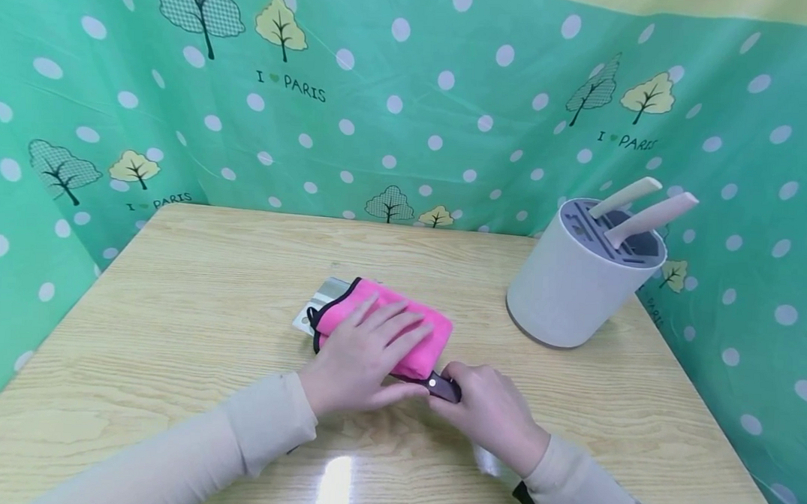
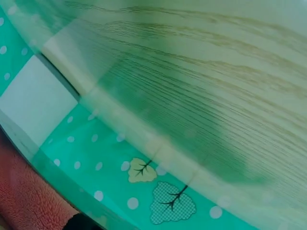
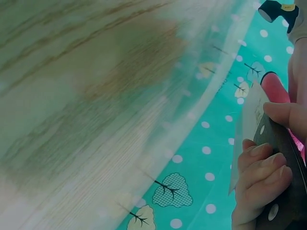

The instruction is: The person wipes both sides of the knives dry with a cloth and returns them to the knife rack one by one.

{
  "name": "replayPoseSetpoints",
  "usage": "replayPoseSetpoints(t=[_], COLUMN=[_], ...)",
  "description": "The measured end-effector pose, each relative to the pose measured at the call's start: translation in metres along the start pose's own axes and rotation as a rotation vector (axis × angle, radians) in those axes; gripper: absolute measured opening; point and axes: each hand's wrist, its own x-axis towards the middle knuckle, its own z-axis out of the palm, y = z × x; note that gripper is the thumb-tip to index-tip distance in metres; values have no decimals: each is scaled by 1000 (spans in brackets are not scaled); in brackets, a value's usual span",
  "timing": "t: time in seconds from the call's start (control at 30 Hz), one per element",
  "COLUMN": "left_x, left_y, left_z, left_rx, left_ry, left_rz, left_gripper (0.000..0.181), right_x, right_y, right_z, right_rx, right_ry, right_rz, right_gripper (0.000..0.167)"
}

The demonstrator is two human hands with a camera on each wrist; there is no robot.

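Note:
A cleaver with a dark riveted handle (image 1: 443, 387) is gripped by my right hand (image 1: 489, 414). Its metal blade (image 1: 311, 308) pokes out at the left of a pink cloth (image 1: 419, 332) with black trim, which covers most of it. My left hand (image 1: 368, 356) lies over the cloth with fingers spread, its thumb along the lower edge beside the handle. In the right wrist view, the right fingers (image 3: 264, 179) curl round the handle and the left thumb touches its upper end. At the lower left of the left wrist view, the cloth (image 2: 29, 187) shows its fuzzy texture.
A white knife block (image 1: 564, 289) stands at the back right of the wooden table (image 1: 191, 310), with two pale-handled knives (image 1: 648, 217) in its slots. Green dotted curtain (image 1: 357, 77) encloses the back and sides.

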Motion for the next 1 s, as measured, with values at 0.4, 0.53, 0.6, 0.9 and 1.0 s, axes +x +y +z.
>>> replayPoseSetpoints(t=[0.4,0.53,0.6,0.9,1.0], left_x=[-6,-7,-8,-9,-11], left_y=[4,1,-2,-13,-18], left_z=[3,3,3,4,5], left_rx=[77,81,93,135,137], left_ry=[-61,-63,-63,-67,-64], left_rz=[39,57,70,88,82], left_gripper=[90,89,89,88,87], right_x=[0,-2,-2,-5,-6], right_y=[1,3,4,8,9], right_z=[1,2,3,5,6], right_rx=[17,-1,-9,-8,-4], right_ry=[36,64,80,126,135], right_rz=[-24,-35,-43,-50,-49], right_gripper=[25,23,22,20,20])
